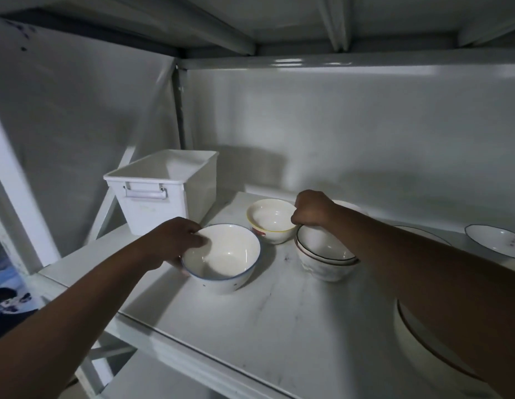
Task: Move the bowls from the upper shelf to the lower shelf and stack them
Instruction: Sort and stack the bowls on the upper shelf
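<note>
Head view: on the white shelf (250, 326), the left hand (175, 243) pinches the rim of a blue-rimmed white ceramic bowl (221, 257); the right hand (314, 208) grips the dark-rimmed nested bowl stack (325, 254). Stiff, glossy, breakable ceramic: the rims seem the surest hold.
</note>
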Available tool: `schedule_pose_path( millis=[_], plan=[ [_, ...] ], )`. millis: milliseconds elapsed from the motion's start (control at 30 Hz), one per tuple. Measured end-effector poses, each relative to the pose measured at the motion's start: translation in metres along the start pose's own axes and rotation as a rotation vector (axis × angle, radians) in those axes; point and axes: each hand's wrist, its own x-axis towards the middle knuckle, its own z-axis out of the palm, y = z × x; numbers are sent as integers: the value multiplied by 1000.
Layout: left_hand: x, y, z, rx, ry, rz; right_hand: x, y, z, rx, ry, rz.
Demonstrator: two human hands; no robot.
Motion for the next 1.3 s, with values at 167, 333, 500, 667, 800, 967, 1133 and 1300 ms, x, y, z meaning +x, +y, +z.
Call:
schedule_pose_path(
  millis=[167,333,500,667,800,967,1133,1300],
  plan=[
    [-2,20,-15,-136,-6,65,-3,-7,-6,-36,-58,-28],
    [-4,55,-18,-180,21,76,-13,-16,-11,-56,-119,-111],
    [-3,74,-8,-164,21,88,-20,-23,-11,25,-190,-159],
    [-1,68,-8,-99,11,53,-21,-30,-3,29,-305,-146],
    [-4,51,-10,-44,-24,30,-15,-35,-8,-37,-94,-122],
    [-2,33,-4,-12,-40,2,-5,-24,-33,71,126,-55],
    [4,25,10,-21,-24,-32,-12,-25,-55,237,130,-134],
    [7,21,20,-96,-49,-63,-38,-42,-50,227,-34,-250]
  ],
)
